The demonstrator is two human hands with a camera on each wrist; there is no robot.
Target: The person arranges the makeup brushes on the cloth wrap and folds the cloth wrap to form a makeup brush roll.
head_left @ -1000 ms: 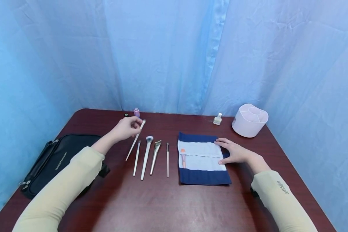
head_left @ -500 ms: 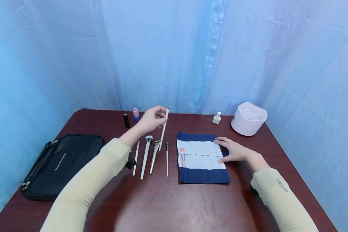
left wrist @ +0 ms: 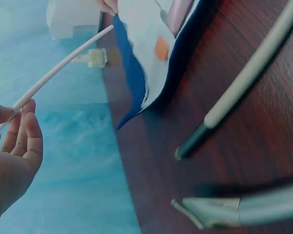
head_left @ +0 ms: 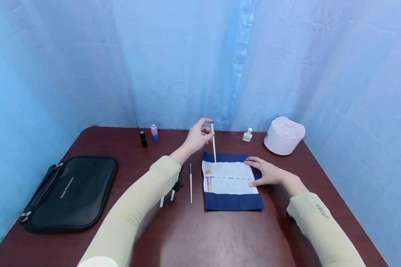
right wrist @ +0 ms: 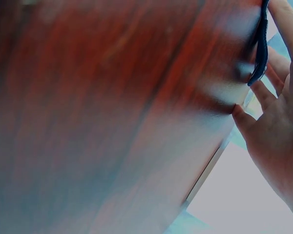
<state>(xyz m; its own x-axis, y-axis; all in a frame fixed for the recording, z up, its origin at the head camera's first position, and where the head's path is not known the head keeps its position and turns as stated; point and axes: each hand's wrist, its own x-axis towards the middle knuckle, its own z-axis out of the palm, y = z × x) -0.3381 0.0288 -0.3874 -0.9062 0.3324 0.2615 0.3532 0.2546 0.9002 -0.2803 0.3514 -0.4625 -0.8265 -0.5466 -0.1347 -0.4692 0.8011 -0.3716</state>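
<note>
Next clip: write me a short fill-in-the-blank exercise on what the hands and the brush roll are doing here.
1. The left hand pinches a thin white ____ above the blue brush roll.
2. The right hand lies flat on the roll's ____ side.
3. One brush with an ____ head sits in the roll's pocket.
4. The black pouch lies at the table's ____ side.

Missing words: brush; right; orange; left

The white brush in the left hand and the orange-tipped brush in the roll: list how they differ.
The white brush is pinched by the left hand and stands nearly upright above the roll; the orange-tipped brush lies flat, tucked into its pocket. The white brush looks longer and thinner. Both have slim handles.
</note>
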